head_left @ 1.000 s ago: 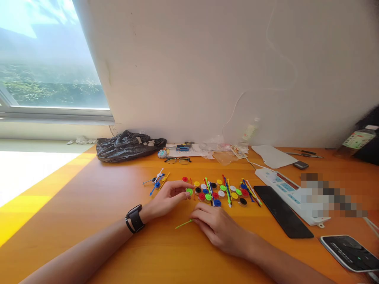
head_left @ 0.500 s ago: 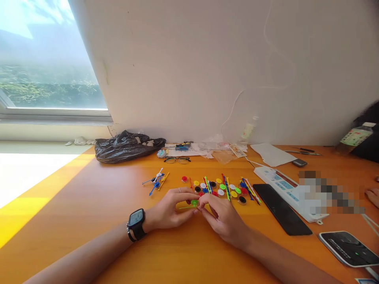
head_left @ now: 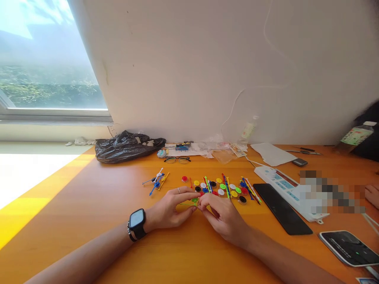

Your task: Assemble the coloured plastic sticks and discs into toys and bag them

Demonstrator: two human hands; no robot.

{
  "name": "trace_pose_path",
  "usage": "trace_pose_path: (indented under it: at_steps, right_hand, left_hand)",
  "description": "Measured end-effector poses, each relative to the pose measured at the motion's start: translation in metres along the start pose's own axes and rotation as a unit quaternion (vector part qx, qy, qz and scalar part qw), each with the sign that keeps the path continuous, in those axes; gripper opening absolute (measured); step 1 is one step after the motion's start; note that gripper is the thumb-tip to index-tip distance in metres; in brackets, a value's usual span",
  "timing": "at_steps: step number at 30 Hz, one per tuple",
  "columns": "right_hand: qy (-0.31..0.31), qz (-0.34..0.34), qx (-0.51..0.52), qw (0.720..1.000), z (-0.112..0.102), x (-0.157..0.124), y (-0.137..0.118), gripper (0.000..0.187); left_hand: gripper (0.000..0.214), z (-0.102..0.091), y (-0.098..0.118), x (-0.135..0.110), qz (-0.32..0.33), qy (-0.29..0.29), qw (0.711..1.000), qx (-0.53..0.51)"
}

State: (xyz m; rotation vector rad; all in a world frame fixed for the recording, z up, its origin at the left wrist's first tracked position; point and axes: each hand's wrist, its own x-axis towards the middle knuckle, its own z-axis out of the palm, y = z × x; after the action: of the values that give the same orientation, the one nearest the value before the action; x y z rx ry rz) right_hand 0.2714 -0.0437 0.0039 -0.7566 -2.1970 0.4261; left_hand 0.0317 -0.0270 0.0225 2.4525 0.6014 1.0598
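Observation:
My left hand, with a ring and a dark-banded watch, curls its fingers and thumb around a small green round plastic piece. Meeting it from the right, my right hand pinches at the end of a thin green arrow, which runs leftward under my left fingers. The pinched tip itself is hidden by my fingers. Just beyond my hands lie round pieces such as a yellow disc and a black disc, among loose coloured plastic arrows. A cluster of arrows joined to discs rests farther left.
A black phone, a white power strip and a charging pad sit to the right. Glasses and a black plastic bag lie toward the wall. Another person's hand shows at the right edge.
The green round piece and arrow have shifted slightly between my fingers. Both hands stay in nearly the same place, and the other pieces lie as before.

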Motion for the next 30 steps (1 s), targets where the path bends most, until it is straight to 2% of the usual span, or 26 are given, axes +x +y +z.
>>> trace_pose_path:
  at_steps: [7, 14, 17, 30]
  right_hand:
    - [0.009, 0.006, -0.005, 1.0, -0.0002, 0.0005, 0.0014, 0.016]
    - [0.004, 0.026, -0.033, 0.999, -0.0006, 0.0029, -0.0007, 0.008]
    - [0.004, 0.036, -0.03, 0.999, -0.0012, 0.0042, 0.0004, 0.007]
    - [0.017, 0.025, -0.024, 0.999, -0.0031, 0.0058, 0.0012, 0.009]
  left_hand:
    - [0.035, 0.0002, 0.0005, 0.0001, 0.005, -0.01, 1.0, 0.003]
    - [0.033, -0.0009, 0.0032, 0.0006, 0.03, 0.033, 0.999, 0.006]
    - [0.029, -0.0016, 0.0035, 0.0006, 0.024, 0.053, 0.998, 0.018]
    - [0.023, 0.0006, 0.0053, 0.0005, -0.003, 0.07, 0.997, 0.031]
